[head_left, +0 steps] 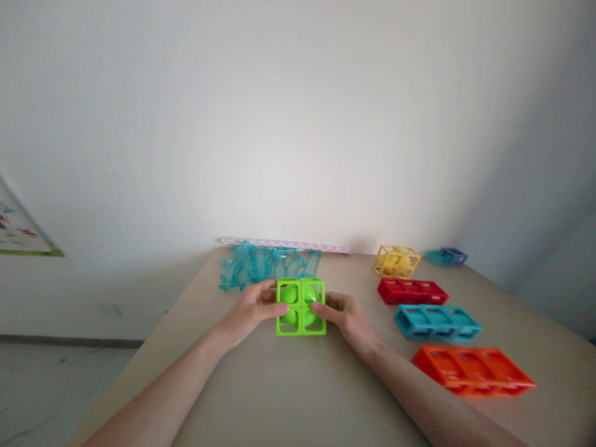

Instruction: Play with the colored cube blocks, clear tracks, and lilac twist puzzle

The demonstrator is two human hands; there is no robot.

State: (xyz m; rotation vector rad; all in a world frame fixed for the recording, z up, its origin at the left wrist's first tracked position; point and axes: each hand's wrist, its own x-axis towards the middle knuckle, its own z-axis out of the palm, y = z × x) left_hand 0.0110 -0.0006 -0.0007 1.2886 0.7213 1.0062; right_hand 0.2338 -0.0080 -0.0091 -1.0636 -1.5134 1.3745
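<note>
Between my two hands is a bright green square block [301,307] with window-like openings and rounded green shapes inside. My left hand [255,306] grips its left side, thumb on the near face. From the right, my right hand [347,315] grips the opposite side, its thumb also on the near face. The far fingers of both hands are partly hidden. Just behind the block lies a pile of clear teal plastic pieces [254,267].
On the table [288,391], to the right, lie an orange block [475,370], a teal block [437,322], a red block [412,291] and a yellow frame block [395,261]. A blue piece [454,256] sits at the back right. A patterned strip [284,244] runs along the wall.
</note>
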